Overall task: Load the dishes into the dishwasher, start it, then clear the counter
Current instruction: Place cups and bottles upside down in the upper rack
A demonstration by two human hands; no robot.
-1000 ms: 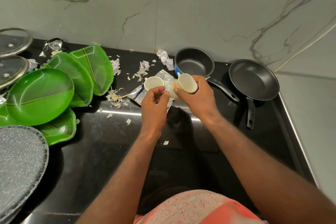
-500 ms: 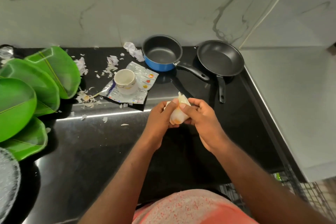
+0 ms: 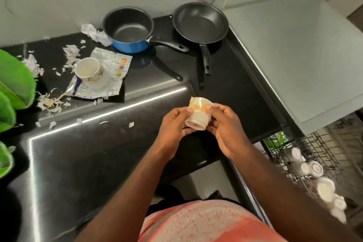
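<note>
A small white cup with orange marks (image 3: 198, 117) is held bottom toward me above the black counter (image 3: 98, 153). My left hand (image 3: 172, 126) grips its left side and my right hand (image 3: 225, 126) pinches its right side. A second white cup (image 3: 87, 69) lies tilted on a silver foil packet (image 3: 114, 65) at the back left. A blue saucepan (image 3: 127, 29) and a black frying pan (image 3: 200, 22) stand against the wall. The dishwasher rack (image 3: 314, 153), at lower right, holds several white cups (image 3: 314, 169).
Green leaf-shaped plates (image 3: 13, 84) fill the left edge. Torn paper scraps and peelings (image 3: 49, 102) litter the back left of the counter. A pale worktop (image 3: 294, 55) rises to the right of the pans.
My left hand let go of one cup, which stays on the foil packet. Both hands then brought the other cup toward me and to the right, nearer the rack.
</note>
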